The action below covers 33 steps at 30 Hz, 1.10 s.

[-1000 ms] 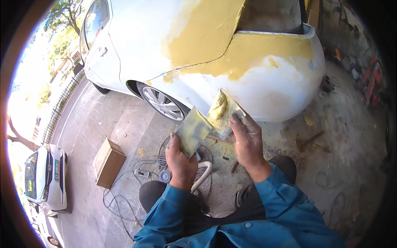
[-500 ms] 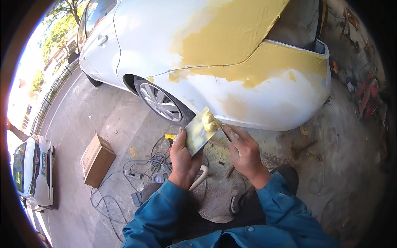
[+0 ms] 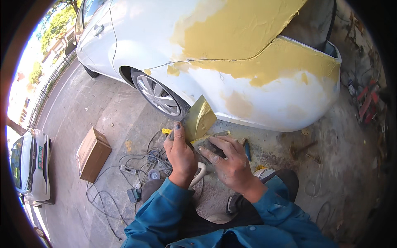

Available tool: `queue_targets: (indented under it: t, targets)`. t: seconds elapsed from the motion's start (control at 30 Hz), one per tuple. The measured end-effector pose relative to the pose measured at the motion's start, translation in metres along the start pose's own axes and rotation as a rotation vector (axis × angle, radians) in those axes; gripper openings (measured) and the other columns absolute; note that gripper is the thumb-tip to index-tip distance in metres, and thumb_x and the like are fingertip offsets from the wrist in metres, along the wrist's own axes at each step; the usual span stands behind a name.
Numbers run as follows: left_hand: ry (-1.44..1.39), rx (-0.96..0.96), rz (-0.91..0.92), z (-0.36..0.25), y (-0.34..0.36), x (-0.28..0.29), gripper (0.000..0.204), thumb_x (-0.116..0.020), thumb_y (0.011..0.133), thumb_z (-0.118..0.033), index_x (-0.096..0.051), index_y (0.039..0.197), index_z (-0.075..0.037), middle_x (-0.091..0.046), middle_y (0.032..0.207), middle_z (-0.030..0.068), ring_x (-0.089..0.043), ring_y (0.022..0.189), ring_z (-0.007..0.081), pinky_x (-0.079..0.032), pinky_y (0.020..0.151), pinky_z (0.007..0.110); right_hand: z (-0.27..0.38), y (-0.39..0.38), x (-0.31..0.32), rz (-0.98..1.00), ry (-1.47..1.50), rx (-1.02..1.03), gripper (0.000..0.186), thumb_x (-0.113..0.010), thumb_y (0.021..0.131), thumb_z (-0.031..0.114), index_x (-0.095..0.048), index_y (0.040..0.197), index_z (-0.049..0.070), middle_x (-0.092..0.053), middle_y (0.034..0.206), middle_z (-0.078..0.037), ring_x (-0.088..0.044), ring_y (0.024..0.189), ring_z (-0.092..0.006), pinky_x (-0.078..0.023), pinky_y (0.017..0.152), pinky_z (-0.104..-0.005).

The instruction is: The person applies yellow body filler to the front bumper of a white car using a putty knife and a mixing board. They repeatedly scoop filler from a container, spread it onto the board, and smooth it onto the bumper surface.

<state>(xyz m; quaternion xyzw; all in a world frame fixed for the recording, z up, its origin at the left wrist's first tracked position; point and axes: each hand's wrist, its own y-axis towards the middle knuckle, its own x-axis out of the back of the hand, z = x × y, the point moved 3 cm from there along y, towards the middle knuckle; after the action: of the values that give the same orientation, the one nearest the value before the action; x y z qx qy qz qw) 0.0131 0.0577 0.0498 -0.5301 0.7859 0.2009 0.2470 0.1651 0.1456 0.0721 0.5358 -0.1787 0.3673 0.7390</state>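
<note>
My left hand (image 3: 182, 155) grips a flat mixing plate (image 3: 192, 122) by its lower edge, thumb on its face. Yellow putty (image 3: 205, 115) is smeared across the plate's right side. Close by on the right, my right hand (image 3: 233, 163) is closed around a dark putty knife (image 3: 217, 147), whose blade is partly hidden by the fingers and points toward the plate's lower edge. Beyond both hands stands a white car (image 3: 273, 107) with a broad coat of yellow filler (image 3: 231, 33) over its rear side and bumper; a tan patch (image 3: 239, 103) shows lower down.
Tangled cables (image 3: 136, 159) and a yellow-ended tool (image 3: 166, 131) lie on the ground left of my knees. A cardboard box (image 3: 94, 155) stands farther left, near another white car (image 3: 33, 165). A can (image 3: 264, 172) sits by my right knee, near a blue-handled tool (image 3: 247, 149).
The thick putty lump on the plate is now a spread layer. My left hand has tilted the plate; my right hand has moved down and slightly left with the knife.
</note>
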Motion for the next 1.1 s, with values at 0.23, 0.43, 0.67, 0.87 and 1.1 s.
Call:
queue_targets:
  t: [0.23,0.43,0.67,0.87,1.1]
  targets:
    - [0.577,-0.385,0.259,-0.001,-0.022,-0.025,0.049,-0.058,0.123,-0.036,-0.076,0.113,0.009,-0.066,0.093,0.0038,-0.059,0.09,0.0123,-0.047,0.081,0.029,-0.034,0.013,0.051,-0.304,0.285,-0.299,0.053,-0.071,0.094,-0.014,-0.074,0.145,0.0,-0.075,0.135,-0.019,-0.073,0.122,-0.0423,-0.06,0.105,-0.0479]
    - [0.561,-0.265,0.237,0.023,-0.025,-0.018,0.046,-0.058,0.123,-0.032,-0.078,0.13,0.009,-0.078,0.104,0.0085,-0.065,0.094,0.0122,-0.053,0.085,0.03,-0.025,-0.012,0.019,-0.123,0.206,-0.174,0.053,-0.072,0.091,-0.013,-0.076,0.142,0.001,-0.074,0.14,-0.018,-0.07,0.128,-0.0409,-0.057,0.11,-0.0492]
    - [0.095,-0.138,0.113,0.026,-0.002,-0.018,0.043,-0.058,0.123,-0.031,-0.075,0.124,0.008,-0.079,0.111,0.0086,-0.073,0.101,0.0156,-0.059,0.091,0.033,-0.045,-0.017,0.052,-0.217,0.383,-0.368,0.035,-0.068,0.109,-0.002,-0.074,0.143,-0.001,-0.079,0.133,-0.016,-0.076,0.118,-0.0303,-0.06,0.103,-0.0392]
    - [-0.279,0.376,0.229,0.051,-0.031,-0.018,0.038,-0.059,0.121,-0.033,-0.067,0.139,-0.001,-0.078,0.136,0.0138,-0.078,0.119,0.0272,-0.062,0.108,0.045,-0.04,0.003,0.06,-0.511,0.85,-0.561,0.04,-0.058,0.122,0.014,-0.064,0.157,-0.004,-0.077,0.138,-0.013,-0.07,0.127,-0.0184,-0.054,0.112,-0.0343]
    - [-0.355,0.439,0.183,0.04,-0.02,-0.005,0.05,-0.05,0.123,-0.036,-0.06,0.153,0.002,-0.071,0.151,0.0181,-0.069,0.139,0.0315,-0.049,0.126,0.048,-0.037,-0.013,0.037,-0.223,0.083,-0.209,0.043,-0.072,0.107,0.0,-0.072,0.15,0.002,-0.077,0.135,-0.022,-0.076,0.12,-0.0437,-0.062,0.101,-0.0463]
